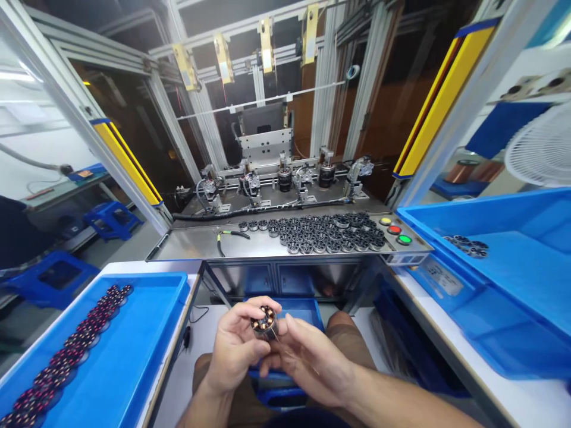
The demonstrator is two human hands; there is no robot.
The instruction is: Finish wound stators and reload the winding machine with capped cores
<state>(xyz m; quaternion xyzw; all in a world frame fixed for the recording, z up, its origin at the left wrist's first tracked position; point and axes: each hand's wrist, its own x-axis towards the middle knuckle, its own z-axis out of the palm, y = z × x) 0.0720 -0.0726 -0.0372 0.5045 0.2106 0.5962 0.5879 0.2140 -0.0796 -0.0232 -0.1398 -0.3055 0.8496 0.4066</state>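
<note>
Above my lap, a copper-wound motor stator (264, 321) is gripped between the thumb and fingers of my left hand (241, 339). Its ring of copper coils faces up toward me. Close on its right side is my right hand (312, 351), with the fingers curled near the stator's lower edge. A thin wire end seems to hang down between the stator and my right fingers. Whether those fingertips pinch the wire is too small to tell.
Unwound stator cores (312, 232) and cutting pliers (232, 234) lie on the steel bench (187, 241). Wound stators (66, 353) fill part of the left blue tray (147, 309). Right of the bench stand control buttons (395, 230) and a blue bin (513, 238). Winding fixtures (285, 177) stand behind.
</note>
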